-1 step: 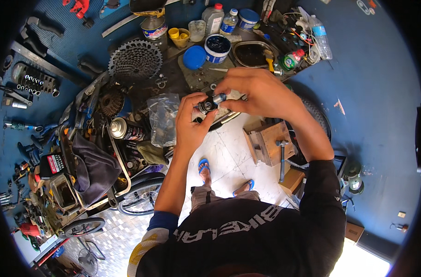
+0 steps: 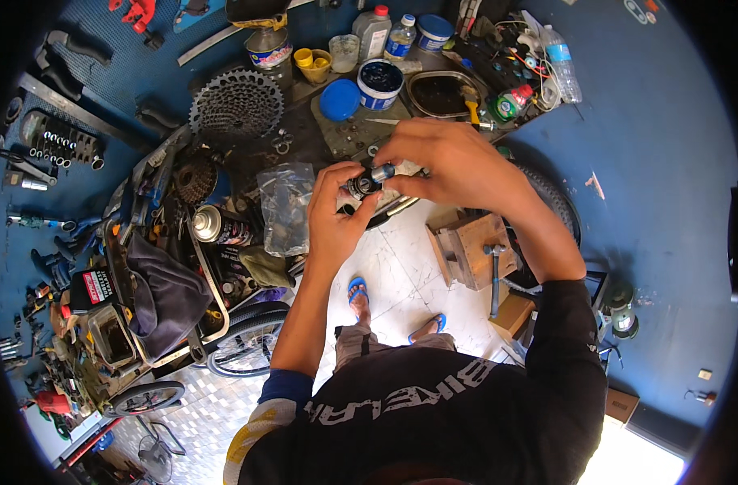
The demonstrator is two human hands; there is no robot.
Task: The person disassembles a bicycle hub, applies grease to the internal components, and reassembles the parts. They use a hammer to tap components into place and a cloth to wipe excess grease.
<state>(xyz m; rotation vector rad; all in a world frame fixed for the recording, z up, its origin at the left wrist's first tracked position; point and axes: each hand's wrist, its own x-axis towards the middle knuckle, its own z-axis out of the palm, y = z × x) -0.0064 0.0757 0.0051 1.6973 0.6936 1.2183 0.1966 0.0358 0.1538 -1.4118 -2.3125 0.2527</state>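
My left hand [image 2: 336, 212] is closed around a small round black part [image 2: 361, 186] with a ringed, hollow-looking face, its thumb and fingers on either side. From the right, my right hand [image 2: 446, 162] pinches a short silver cylinder [image 2: 382, 172] between thumb and fingers. The cylinder is right at the black part's upper right edge; whether it sits inside cannot be seen. Both hands are above the near edge of the workbench. Beside my left hand lies a clear plastic bag [image 2: 284, 210]. Past my fingers, a small metal ring [image 2: 373, 151] rests on the bench.
Beyond my hands stand an open tub of dark grease [image 2: 381, 81], its blue lid [image 2: 340, 100], and a tray [image 2: 441, 93] with a brush. A large cassette [image 2: 238, 103] and a spray can [image 2: 211, 224] are to the left. Below right, a hammer [image 2: 495, 279] lies on a wooden block [image 2: 466, 250].
The silver cylinder and the black part have turned very slightly between my fingers. Otherwise hands and bench look the same.
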